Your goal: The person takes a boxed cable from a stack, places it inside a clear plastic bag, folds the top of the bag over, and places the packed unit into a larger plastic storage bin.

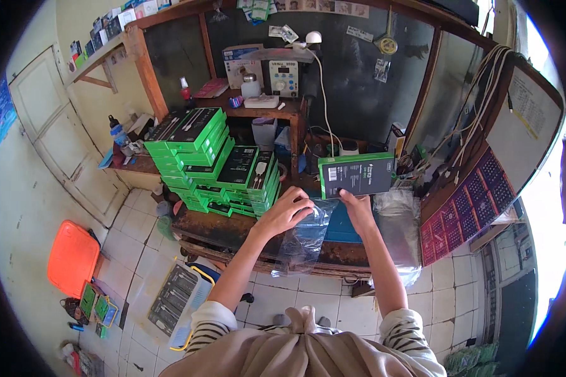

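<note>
My right hand (358,208) grips a black-and-green box (358,173) by its near edge, thumb on its printed face, raised over a blue mat (347,228) on the worn wooden desk (204,231). To its left, my left hand (292,208) has curled fingers on the upper end of a clear plastic bag (302,242), which hangs over the desk's front edge. Stacks of similar green boxes (192,160) stand at the back left of the desk. A pile of clear plastic bags (397,232) lies to the right of the mat.
Behind stand a wooden shelf (223,103) with a boxy device (283,78), and hanging cables (478,100). A leaning board with purple sheets (468,204) borders the right side. On the floor are a crate (179,301) and an orange plastic object (72,254).
</note>
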